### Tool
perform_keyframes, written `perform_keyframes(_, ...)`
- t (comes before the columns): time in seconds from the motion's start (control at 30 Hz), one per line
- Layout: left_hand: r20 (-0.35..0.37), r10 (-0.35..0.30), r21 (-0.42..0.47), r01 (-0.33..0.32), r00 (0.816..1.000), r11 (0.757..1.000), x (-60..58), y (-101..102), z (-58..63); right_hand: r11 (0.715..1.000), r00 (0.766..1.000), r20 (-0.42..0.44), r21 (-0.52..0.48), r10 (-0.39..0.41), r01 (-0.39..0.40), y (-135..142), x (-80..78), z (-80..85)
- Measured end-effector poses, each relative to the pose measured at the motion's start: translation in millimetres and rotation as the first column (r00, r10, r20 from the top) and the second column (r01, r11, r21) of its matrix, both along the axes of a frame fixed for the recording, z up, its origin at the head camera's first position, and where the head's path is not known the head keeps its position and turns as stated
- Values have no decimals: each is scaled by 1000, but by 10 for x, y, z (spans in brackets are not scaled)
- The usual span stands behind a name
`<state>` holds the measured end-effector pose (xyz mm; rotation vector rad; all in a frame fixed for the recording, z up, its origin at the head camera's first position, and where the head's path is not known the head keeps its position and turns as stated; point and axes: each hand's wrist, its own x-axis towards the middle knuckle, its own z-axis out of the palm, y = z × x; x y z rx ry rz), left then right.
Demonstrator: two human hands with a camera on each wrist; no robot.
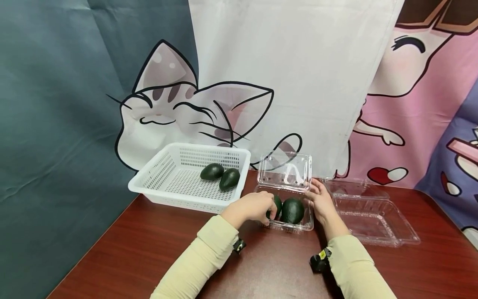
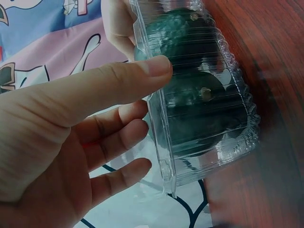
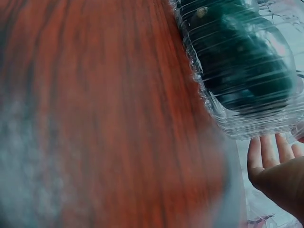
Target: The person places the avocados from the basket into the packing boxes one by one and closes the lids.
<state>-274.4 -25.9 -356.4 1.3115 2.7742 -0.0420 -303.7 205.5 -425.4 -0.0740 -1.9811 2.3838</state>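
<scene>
Two dark green avocados (image 1: 293, 211) lie side by side in a clear plastic clamshell box (image 1: 307, 224), its lid (image 1: 285, 170) raised at the back. My left hand (image 1: 257, 206) is over the left avocado at the box's left front. The left wrist view shows the left thumb (image 2: 159, 66) overlapping the rim, with the other fingers loosely spread beside the box. My right hand (image 1: 322, 202) reaches the box's right back corner, near the lid's hinge. In the right wrist view its fingers (image 3: 268, 151) are fairly straight, with their tips right at the box's side.
A white perforated basket (image 1: 157, 194) holding two more avocados (image 1: 229, 179) stands to the left. Another clear clamshell box (image 1: 373, 226) sits open on the right. All rest on a reddish-brown wooden table (image 1: 269, 265), with a printed cloth (image 1: 298, 74) hanging behind.
</scene>
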Motion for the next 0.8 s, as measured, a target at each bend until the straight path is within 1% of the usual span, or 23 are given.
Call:
perform_keyframes(0.2,-10,-8,-9,8,1000,1000,1,16,4,998,996,-89,59,3,2,17,18,1)
perform_keyframes(0.27,-14,-8,-9,7,1000,1000,3,18,6,997,994,-106,75,6,2,26,22,1)
perform_keyframes(0.43,-22,-14,2,14,1000,1000,-9,0,4,997,990,-143,72,-15,25,28,25,-19)
perform_keyframes(0.53,-23,12,48,-11,1000,999,-39,-51,52,997,983,-181,55,-38,48,23,15,-38)
perform_keyframes(0.6,-47,57,116,-51,997,992,-88,-103,118,997,978,-204,43,-49,59,22,10,-48)
perform_keyframes(0.63,-61,94,161,-84,994,983,-115,-133,162,997,976,-210,42,-53,63,22,10,-49)
perform_keyframes(0.7,-96,185,270,-153,978,951,-182,-194,249,997,974,-221,41,-58,68,26,10,-47)
perform_keyframes(0.77,-145,272,374,-202,951,905,-260,-247,317,997,972,-228,35,-64,73,29,12,-40)
perform_keyframes(0.8,-154,311,410,-225,938,884,-293,-270,348,996,972,-224,34,-67,77,29,13,-34)
